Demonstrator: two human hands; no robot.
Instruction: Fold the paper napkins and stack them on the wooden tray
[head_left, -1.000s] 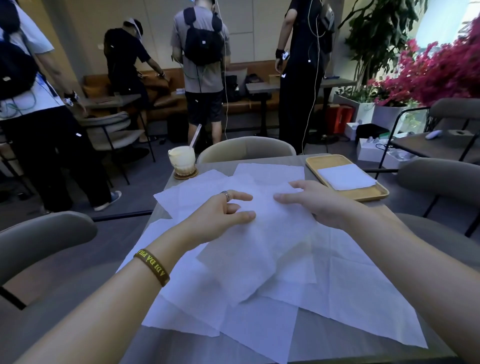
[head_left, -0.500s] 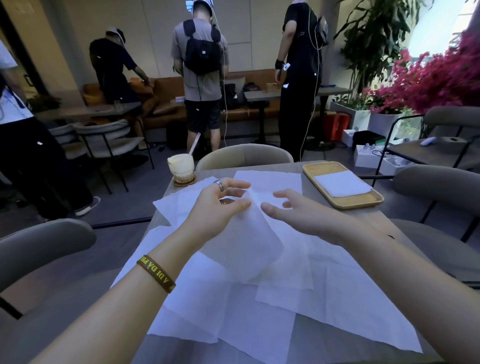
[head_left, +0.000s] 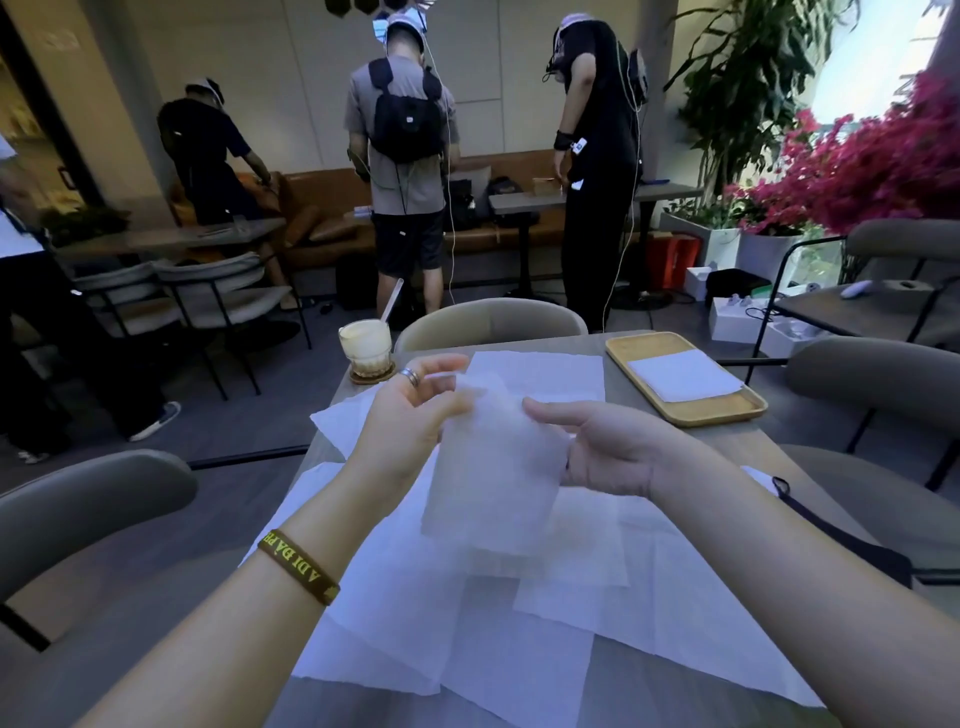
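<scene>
- My left hand (head_left: 410, 415) pinched one napkin (head_left: 493, 462) up off the pile (head_left: 519, 623); my right hand (head_left: 597, 452) lay half-open beside it (contact unclear).
- The fold came next: matching the edges, I judged.
- The tray (head_left: 691, 415) sat at two o'clock.

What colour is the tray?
Light yellowish wood; the wooden tray shows in the head view.
</scene>
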